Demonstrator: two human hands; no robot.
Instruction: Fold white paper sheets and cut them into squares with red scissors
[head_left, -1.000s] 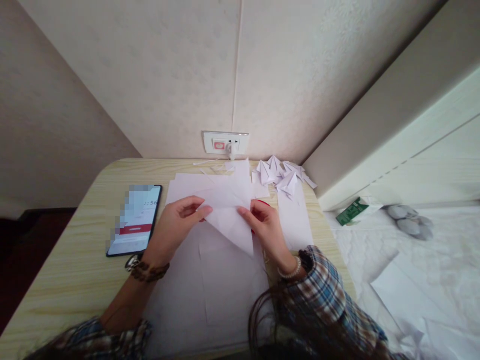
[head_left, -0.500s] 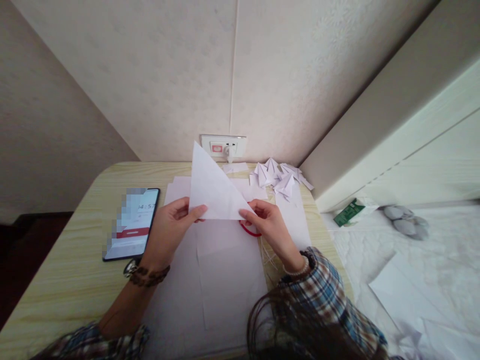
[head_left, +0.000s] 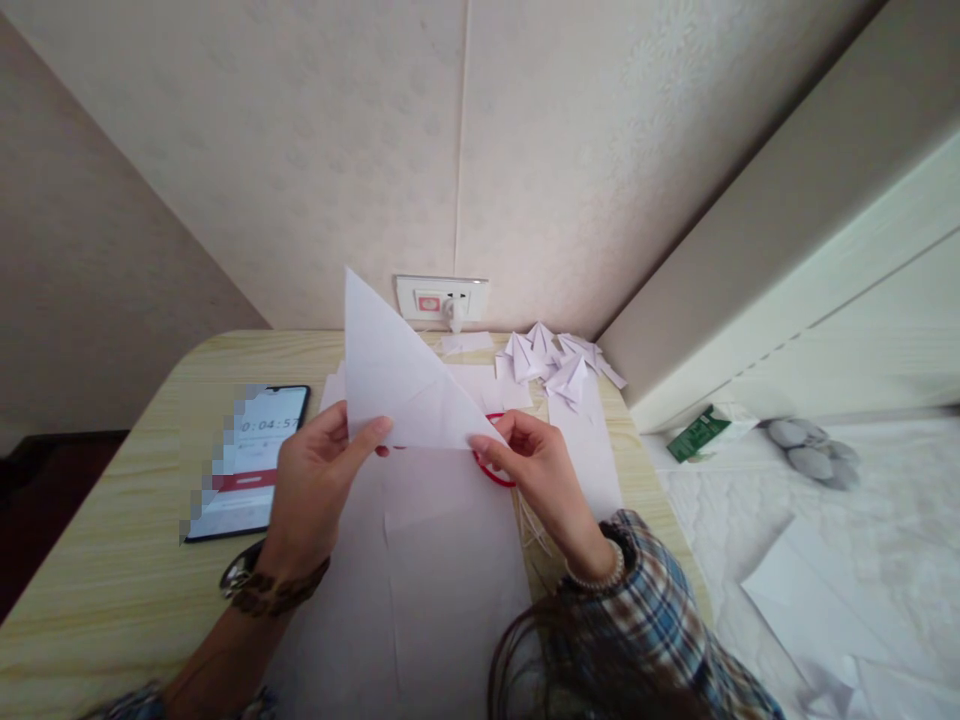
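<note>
A white sheet of paper [head_left: 401, 375], folded into a triangle, is held up above the desk between both hands. My left hand [head_left: 319, 470] pinches its lower left corner, thumb in front and fingers behind. At the lower right corner, my right hand [head_left: 529, 455] grips the paper between thumb and fingers. Behind the right fingertips shows a red curved loop [head_left: 495, 478], partly hidden, whose kind I cannot make out. Flat white paper sheets [head_left: 450, 580] lie on the desk under the hands.
A phone [head_left: 259, 460] with a timer lies on the desk [head_left: 150, 490] at left. Several folded paper pieces [head_left: 566, 380] are heaped at the back right, near a wall socket [head_left: 442, 298]. On the white quilted surface at right are a green-and-white carton [head_left: 701, 433], a grey lobed object [head_left: 814, 455] and paper [head_left: 817, 590].
The triangle has shifted left and its lower edge now slopes down to the right. My left hand has moved left and slightly down with it; my right hand keeps its grip.
</note>
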